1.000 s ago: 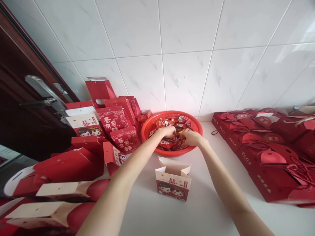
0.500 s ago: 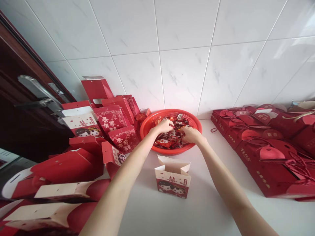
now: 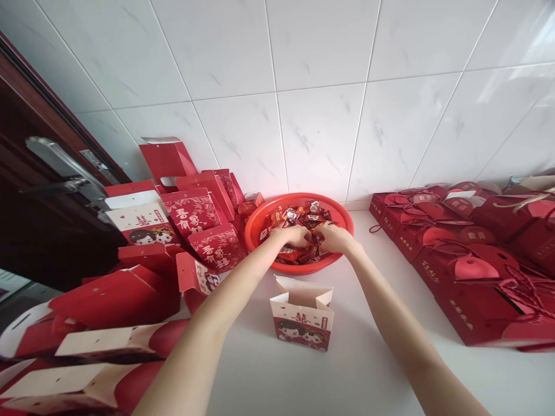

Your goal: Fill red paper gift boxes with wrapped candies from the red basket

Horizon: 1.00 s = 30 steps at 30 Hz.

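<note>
Both of my hands are down in a red plastic basket [image 3: 255, 222] of wrapped candies [image 3: 289, 216]. My left hand [image 3: 295, 237] reaches in from the left, its fingers curled among the candies. Close beside it, my right hand [image 3: 333, 238] has its fingers bent down into the pile. What either hand holds, if anything, is hidden by the fingers and wrappers. Between my forearms an open paper gift box [image 3: 302, 323] stands upright on the white table, cream above and red below, printed with two cartoon figures; its top flaps are spread.
Left of the basket stand several red and cream gift boxes [image 3: 217, 245], some with flaps up. Red boxes with cord ties [image 3: 433, 260] line the right side. A white tiled wall [image 3: 321, 133] rises behind; a dark door with a metal handle [image 3: 65, 167] is at far left.
My left hand has moved down and slightly right within the basket, closer to my right hand. My right hand has shifted only slightly. The gift box stands in the same place.
</note>
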Tool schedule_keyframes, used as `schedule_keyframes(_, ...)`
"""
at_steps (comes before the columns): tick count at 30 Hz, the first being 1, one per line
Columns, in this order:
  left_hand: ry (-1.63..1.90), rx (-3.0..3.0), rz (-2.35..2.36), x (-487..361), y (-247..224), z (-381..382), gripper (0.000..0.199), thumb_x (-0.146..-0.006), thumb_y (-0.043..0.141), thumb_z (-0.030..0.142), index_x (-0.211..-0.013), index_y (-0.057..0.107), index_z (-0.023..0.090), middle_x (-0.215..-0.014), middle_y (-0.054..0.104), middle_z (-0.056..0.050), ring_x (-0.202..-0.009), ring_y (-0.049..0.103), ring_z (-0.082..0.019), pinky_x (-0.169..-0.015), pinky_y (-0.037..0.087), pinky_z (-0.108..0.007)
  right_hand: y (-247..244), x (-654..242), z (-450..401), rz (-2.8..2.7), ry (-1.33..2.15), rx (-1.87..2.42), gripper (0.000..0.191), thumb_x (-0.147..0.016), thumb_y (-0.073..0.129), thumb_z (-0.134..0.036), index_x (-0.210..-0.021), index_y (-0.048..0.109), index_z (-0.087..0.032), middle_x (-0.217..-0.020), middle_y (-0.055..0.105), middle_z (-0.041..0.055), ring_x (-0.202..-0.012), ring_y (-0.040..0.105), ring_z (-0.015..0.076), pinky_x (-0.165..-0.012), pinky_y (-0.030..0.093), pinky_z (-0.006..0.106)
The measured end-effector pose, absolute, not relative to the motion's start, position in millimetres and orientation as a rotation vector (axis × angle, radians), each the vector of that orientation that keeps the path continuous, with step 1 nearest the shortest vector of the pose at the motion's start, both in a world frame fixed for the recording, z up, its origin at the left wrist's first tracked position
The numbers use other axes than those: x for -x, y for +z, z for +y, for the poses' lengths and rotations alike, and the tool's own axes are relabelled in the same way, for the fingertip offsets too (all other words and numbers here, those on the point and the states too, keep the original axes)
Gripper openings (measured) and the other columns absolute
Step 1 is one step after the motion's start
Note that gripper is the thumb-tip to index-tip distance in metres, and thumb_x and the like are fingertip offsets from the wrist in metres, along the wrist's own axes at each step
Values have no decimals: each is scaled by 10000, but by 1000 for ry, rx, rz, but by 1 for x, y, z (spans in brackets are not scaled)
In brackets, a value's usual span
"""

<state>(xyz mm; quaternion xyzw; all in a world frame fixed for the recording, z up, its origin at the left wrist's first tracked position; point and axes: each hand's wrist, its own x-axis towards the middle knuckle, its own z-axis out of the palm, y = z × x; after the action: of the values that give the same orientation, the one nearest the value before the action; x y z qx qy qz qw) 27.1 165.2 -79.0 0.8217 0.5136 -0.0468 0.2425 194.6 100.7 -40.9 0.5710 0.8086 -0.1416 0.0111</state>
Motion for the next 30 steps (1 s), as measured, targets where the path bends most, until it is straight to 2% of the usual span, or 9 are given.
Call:
schedule_keyframes(3, -124, -2203, 1382, -20, -71, 166, 180, -669, 680, 254, -833, 753, 245, -790, 743, 9, -764, 671, -201, -729, 508, -264, -38, -195, 99, 2525, -449, -1757, 486, -788, 655, -158, -1268, 675, -227, -1211, 703, 118, -1090, 655, 290, -772, 462, 292)
schedule_keyframes(6, -65, -2161, 1377, -12, -65, 166, 246, -686, 644, 219, -901, 763, 232, -813, 751, 9, -779, 682, -196, -700, 506, -249, -36, -195, 99, 2510, -456, -1735, 420, -778, 689, -189, -1193, 722, -240, -1167, 716, 109, -1060, 666, 290, -753, 464, 289)
schedule_keyframes(12, 204, -2151, 1405, -2, -60, 168, 317, -740, 596, 175, -1011, 760, 184, -1120, 762, -46, -998, 693, -206, -856, 520, -249, -37, -195, 100, 2505, -462, -1711, 453, -779, 722, -233, -1227, 724, -300, -1179, 715, 87, -1072, 672, 280, -774, 468, 279)
schedule_keyframes(17, 344, -2138, 1452, 0, -58, 166, 251, -771, 643, 203, -992, 761, 183, -1050, 777, -39, -958, 709, -214, -887, 533, -278, -37, -195, 100, 2497, -460, -1709, 390, -801, 706, -234, -1189, 743, -260, -1192, 710, 111, -1067, 672, 288, -800, 477, 293)
schedule_keyframes(19, 401, -2140, 1487, 1, -56, 164, 257, -785, 658, 210, -1021, 757, 183, -1104, 770, -46, -1004, 703, -223, -926, 525, -287, -37, -195, 100, 2497, -464, -1704, 408, -809, 691, -223, -1212, 736, -257, -1206, 709, 117, -1071, 671, 292, -809, 480, 300)
schedule_keyframes(22, 453, -2137, 1520, 1, -53, 161, 287, -797, 680, 223, -1072, 754, 190, -1199, 752, -50, -1082, 688, -229, -976, 509, -281, -38, -195, 101, 2516, -479, -1665, 496, -804, 643, -142, -1257, 721, -329, -1196, 724, 77, -1113, 659, 285, -844, 476, 304)
schedule_keyframes(25, 476, -2137, 1532, -1, -51, 158, 283, -790, 686, 192, -1060, 767, 197, -1192, 761, -43, -1103, 687, -238, -1002, 502, -284, -40, -195, 102, 2534, -496, -1617, 552, -799, 601, -84, -1247, 727, -381, -1153, 745, 41, -1140, 653, 270, -899, 464, 317)
schedule_keyframes(30, 545, -2130, 1532, -1, -53, 156, 240, -797, 674, 174, -1006, 787, 209, -1190, 765, -44, -1133, 679, -260, -1035, 494, -329, -44, -196, 103, 2552, -498, -1631, 565, -809, 625, -97, -1323, 689, -323, -1224, 724, 86, -1207, 620, 297, -958, 445, 350)
